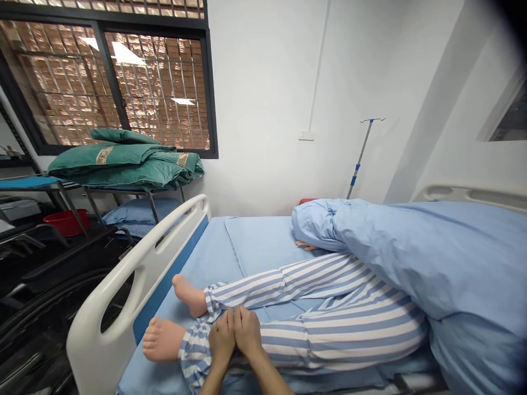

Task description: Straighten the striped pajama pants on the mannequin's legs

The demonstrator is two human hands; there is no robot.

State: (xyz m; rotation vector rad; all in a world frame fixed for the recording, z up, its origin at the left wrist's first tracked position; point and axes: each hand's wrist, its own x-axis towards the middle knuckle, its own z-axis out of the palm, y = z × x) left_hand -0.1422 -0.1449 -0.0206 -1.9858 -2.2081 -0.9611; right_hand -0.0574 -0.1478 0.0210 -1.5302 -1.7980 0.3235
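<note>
A manikin's legs in blue-and-white striped trousers (358, 334) lie stretched across the bed, with the bare near foot (162, 340) and far foot (189, 294) pointing left. My left hand (222, 333) and my right hand (247, 331) rest side by side on the near lower leg, just above the ankle. Their fingers curl over the striped cloth, knuckles up and thumb sides touching; the fingertips are hidden. A light blue quilt (411, 247) is folded back over the upper body, and part of the manikin's hand (307, 245) shows at its edge.
A cream footboard (93, 323) with cut-out handles closes the bed's left end. Beyond it are a black wheelchair (37, 312), a red basin (68, 221) and green bedding (132, 162) on a stand. An IV pole (359, 159) rises behind the bed near the wall.
</note>
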